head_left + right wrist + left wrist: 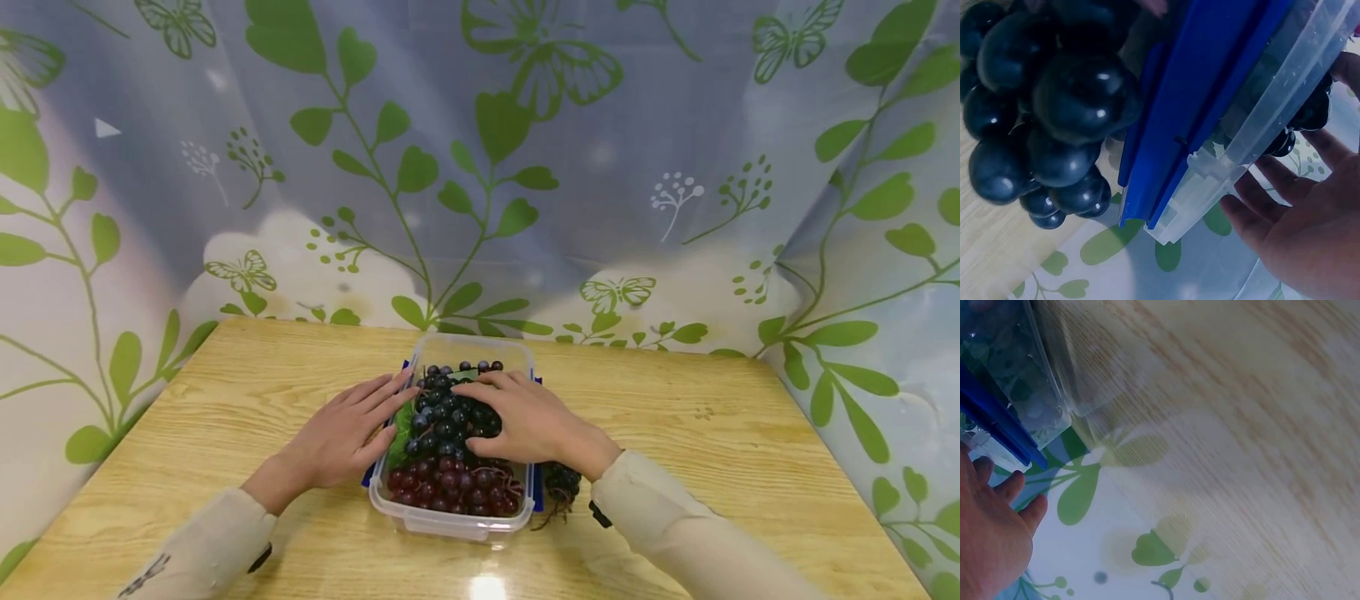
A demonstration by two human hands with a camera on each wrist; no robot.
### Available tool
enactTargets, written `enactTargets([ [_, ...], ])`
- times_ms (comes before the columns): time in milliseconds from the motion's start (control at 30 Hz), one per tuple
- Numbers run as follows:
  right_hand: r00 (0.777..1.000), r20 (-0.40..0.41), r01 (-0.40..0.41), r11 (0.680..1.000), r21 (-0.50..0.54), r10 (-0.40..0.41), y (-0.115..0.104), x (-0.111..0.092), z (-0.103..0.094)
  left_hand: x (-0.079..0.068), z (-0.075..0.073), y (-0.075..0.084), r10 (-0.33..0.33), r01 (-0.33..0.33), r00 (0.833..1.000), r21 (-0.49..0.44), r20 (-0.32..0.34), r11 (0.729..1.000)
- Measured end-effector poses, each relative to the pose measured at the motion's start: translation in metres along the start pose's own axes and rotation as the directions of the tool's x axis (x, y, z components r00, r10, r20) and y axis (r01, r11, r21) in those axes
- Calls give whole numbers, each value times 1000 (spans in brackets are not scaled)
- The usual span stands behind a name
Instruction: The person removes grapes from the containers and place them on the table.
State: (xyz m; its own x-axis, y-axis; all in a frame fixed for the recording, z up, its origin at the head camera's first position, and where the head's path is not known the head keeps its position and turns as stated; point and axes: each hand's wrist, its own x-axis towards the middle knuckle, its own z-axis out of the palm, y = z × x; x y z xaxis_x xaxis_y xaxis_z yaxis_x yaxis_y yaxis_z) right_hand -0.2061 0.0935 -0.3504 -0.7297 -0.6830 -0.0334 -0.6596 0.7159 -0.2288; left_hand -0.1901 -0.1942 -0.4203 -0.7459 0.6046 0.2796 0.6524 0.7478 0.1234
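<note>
A clear plastic food box stands on the table with grapes piled inside. Black grapes fill its middle and far part, red grapes its near end, and something green and leafy lies along the left wall. My left hand is at the box's left rim, fingers stretched out and fingertips at the black grapes. Over the right rim reaches my right hand, its fingers and thumb spread and resting on the black grapes. In the right wrist view its fingers look extended beside the box wall.
Another bunch of black grapes lies on the wooden table right of the box, under my right wrist. Blue latches hang down along the box's sides. A leaf-patterned curtain encloses the table at the back and sides.
</note>
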Motion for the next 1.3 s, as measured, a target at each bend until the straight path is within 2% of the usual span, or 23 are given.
enactTargets([
  [267, 998, 38, -55, 997, 58, 53, 0, 8, 1, 0, 2, 0, 3, -3, 1000, -4, -9, 1000],
  [367, 998, 38, -52, 996, 74, 49, 1, 12, 3, 0, 1, 1, 4, -4, 1000, -5, -10, 1000],
  [633, 999, 16, -30, 999, 40, 29, 1, 19, 7, -1, 1, 1, -1, 1, 1000, -11, -11, 1000],
  [767, 999, 2, -37, 999, -5, 37, -2, 21, 7, -1, 1, 0, 3, -3, 1000, -13, -15, 1000],
  [1067, 999, -52, -20, 981, -195, 11, -7, 19, 9, 0, 1, 1, -1, 1, 1000, -6, -10, 1000],
  [1300, 993, -120, -12, 979, -205, -13, -3, 18, 14, -1, 1, 2, 2, -2, 1000, 0, -17, 1000],
])
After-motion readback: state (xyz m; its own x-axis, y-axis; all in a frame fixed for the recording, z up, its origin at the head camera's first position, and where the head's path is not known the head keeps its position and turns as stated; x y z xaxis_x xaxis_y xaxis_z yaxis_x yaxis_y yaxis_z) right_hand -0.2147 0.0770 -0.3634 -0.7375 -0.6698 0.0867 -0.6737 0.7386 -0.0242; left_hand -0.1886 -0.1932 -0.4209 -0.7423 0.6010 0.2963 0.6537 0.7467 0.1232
